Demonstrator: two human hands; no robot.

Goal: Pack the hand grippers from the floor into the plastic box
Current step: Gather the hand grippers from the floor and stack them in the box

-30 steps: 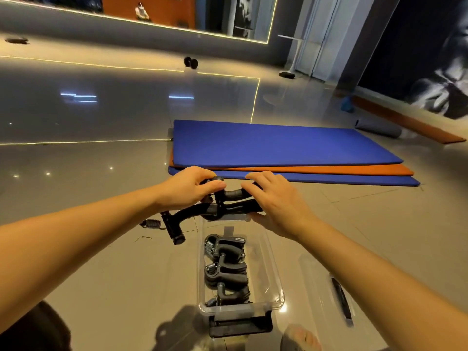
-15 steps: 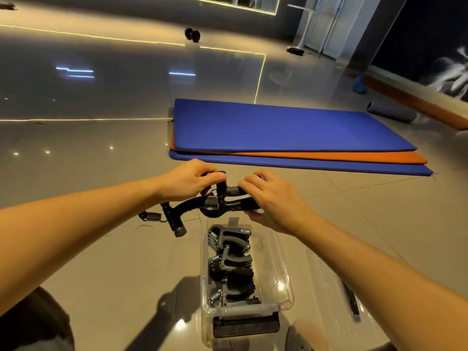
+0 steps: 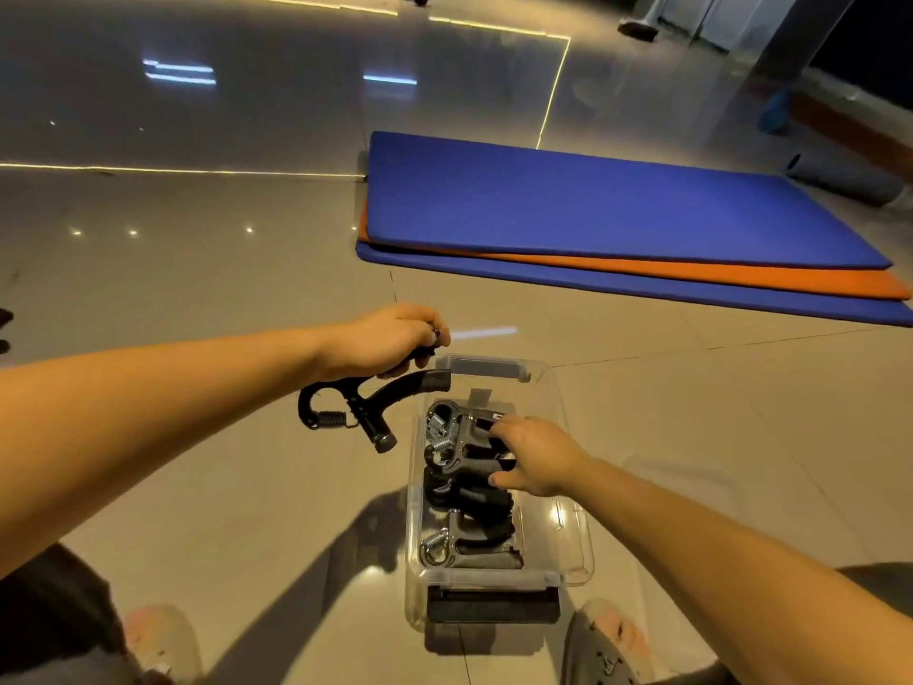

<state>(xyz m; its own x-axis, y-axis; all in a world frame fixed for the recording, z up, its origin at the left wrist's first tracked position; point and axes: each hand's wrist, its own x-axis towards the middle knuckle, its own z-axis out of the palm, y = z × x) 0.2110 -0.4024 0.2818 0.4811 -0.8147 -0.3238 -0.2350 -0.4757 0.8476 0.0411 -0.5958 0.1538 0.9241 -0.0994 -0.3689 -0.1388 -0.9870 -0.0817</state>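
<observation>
A clear plastic box (image 3: 568,546) stands on the floor between my feet and holds several black hand grippers with steel springs. My right hand (image 3: 536,454) is inside the box and grips the handles of one black hand gripper (image 3: 457,444) lying on top near the far end. My left hand (image 3: 390,341) holds another black hand gripper (image 3: 368,405) by one handle in the air, just left of the box's far corner, its spring hanging down.
A stack of blue and orange mats (image 3: 607,220) lies on the floor beyond the box. A rolled grey mat (image 3: 845,182) lies at the far right. My shoes (image 3: 163,640) flank the box on the glossy tiled floor.
Both hands held grippers together beyond the box's far end. Now my right hand has come down into the box with one gripper, and my left hand has drawn its gripper off to the left.
</observation>
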